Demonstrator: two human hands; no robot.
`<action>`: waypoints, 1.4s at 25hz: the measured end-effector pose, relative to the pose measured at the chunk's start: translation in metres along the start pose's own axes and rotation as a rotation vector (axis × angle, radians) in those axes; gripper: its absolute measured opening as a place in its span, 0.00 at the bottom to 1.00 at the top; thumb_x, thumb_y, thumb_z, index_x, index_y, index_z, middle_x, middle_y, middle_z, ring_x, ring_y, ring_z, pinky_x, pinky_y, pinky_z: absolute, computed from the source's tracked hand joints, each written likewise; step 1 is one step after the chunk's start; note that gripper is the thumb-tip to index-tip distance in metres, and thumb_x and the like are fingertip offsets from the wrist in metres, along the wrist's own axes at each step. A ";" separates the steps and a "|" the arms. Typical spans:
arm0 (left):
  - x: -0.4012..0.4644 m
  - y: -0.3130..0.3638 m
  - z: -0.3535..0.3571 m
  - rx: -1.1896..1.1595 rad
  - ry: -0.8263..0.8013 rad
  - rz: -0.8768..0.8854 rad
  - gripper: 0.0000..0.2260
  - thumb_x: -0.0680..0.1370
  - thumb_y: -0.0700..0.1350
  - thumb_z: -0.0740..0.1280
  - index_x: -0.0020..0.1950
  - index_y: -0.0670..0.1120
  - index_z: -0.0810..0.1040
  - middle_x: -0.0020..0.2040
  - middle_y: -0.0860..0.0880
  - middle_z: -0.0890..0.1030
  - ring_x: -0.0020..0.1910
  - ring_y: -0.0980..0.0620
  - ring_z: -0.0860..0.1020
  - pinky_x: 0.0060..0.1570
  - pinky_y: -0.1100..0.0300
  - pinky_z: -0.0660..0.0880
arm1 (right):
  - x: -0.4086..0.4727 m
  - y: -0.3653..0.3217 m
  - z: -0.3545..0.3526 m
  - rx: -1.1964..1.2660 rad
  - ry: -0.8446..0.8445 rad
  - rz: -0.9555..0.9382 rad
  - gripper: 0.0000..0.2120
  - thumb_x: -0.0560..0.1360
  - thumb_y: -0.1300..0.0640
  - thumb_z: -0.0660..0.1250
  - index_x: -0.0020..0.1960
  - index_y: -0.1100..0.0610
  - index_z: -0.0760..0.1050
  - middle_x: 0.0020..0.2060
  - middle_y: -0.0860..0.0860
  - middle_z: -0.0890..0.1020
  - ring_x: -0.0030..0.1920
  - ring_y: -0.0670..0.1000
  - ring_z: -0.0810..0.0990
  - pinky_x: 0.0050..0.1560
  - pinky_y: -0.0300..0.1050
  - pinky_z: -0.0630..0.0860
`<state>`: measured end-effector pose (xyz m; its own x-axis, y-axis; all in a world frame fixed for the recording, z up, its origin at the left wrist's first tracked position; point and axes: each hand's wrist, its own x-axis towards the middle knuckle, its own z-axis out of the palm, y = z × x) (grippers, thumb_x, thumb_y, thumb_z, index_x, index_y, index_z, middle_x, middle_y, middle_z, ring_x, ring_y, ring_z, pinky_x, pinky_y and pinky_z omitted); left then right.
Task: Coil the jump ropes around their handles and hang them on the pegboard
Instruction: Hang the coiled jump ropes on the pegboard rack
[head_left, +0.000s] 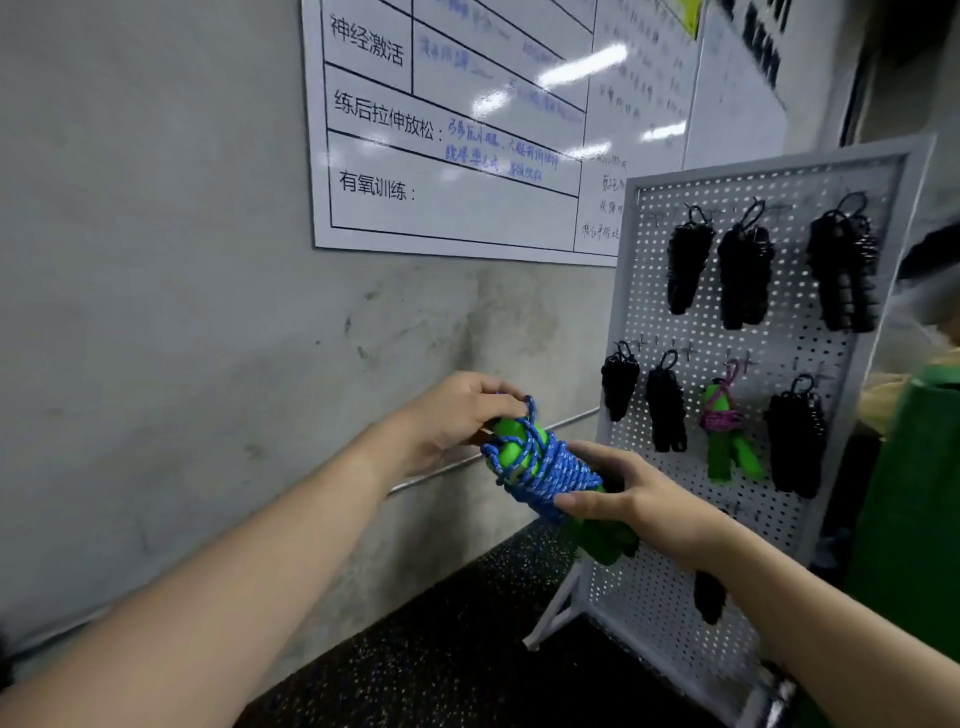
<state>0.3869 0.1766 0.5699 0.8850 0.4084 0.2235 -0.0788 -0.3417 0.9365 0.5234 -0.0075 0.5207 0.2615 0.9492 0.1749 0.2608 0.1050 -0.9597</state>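
A blue jump rope is coiled around its two green handles, held in front of the white pegboard. My left hand pinches the rope's loop at the top end of the handles. My right hand grips the lower part of the bundle, thumb across the coils. On the pegboard hang several coiled black ropes and one green-handled rope with purple cord.
The pegboard stands on a white frame foot on dark speckled flooring, beside a grey concrete wall. A whiteboard chart hangs above. A green object stands at the right. A metal pipe runs along the wall.
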 end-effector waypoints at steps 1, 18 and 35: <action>-0.006 0.004 -0.004 0.039 -0.017 0.011 0.05 0.81 0.37 0.68 0.49 0.43 0.83 0.50 0.35 0.82 0.44 0.47 0.79 0.42 0.62 0.76 | -0.005 -0.006 0.004 -0.016 -0.013 0.007 0.25 0.69 0.60 0.75 0.65 0.50 0.76 0.53 0.51 0.87 0.49 0.48 0.86 0.45 0.38 0.80; 0.147 -0.015 -0.007 0.275 0.293 0.208 0.08 0.77 0.45 0.75 0.53 0.42 0.87 0.49 0.46 0.87 0.51 0.49 0.83 0.55 0.54 0.79 | 0.139 -0.028 -0.072 -0.739 0.382 -0.222 0.12 0.82 0.57 0.66 0.46 0.63 0.83 0.34 0.52 0.83 0.27 0.37 0.75 0.30 0.31 0.68; 0.410 0.101 0.011 0.284 0.323 0.246 0.12 0.81 0.43 0.66 0.52 0.35 0.84 0.43 0.45 0.80 0.38 0.53 0.73 0.36 0.62 0.69 | 0.304 -0.096 -0.267 -0.427 0.919 -0.340 0.11 0.82 0.58 0.64 0.45 0.60 0.82 0.37 0.52 0.83 0.38 0.51 0.83 0.39 0.46 0.78</action>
<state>0.7473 0.3002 0.7526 0.6645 0.5128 0.5436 -0.0998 -0.6600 0.7446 0.8257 0.1923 0.7246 0.6673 0.2836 0.6887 0.7092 0.0404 -0.7038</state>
